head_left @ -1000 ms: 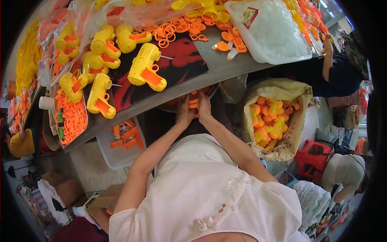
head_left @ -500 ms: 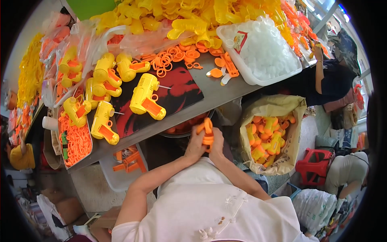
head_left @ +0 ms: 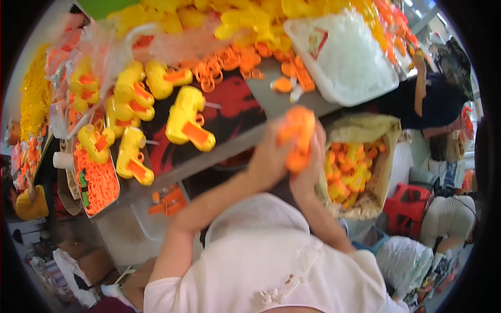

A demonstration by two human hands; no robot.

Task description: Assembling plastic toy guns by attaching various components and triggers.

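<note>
In front of the table's edge, both hands are raised around an orange plastic part, its outline smeared by motion. My left hand grips it from the left, and my right hand closes on it from the right. The exact kind of part is too blurred to make out. Nearest on the table lies a yellow toy gun shell with an orange handle panel and a thin metal rod sticking out. More such yellow toy guns lie left of it on a red and black mat.
A white tub of translucent plastic pieces stands at the back right. To my right, a sack holds yellow and orange toy parts. A tray of small orange pieces sits at the left. Yellow shells are heaped at the back. A red stool stands beyond the sack.
Both hands, with the orange part between them, have risen from my lap toward the table edge and slightly right. The view has shifted a little.
</note>
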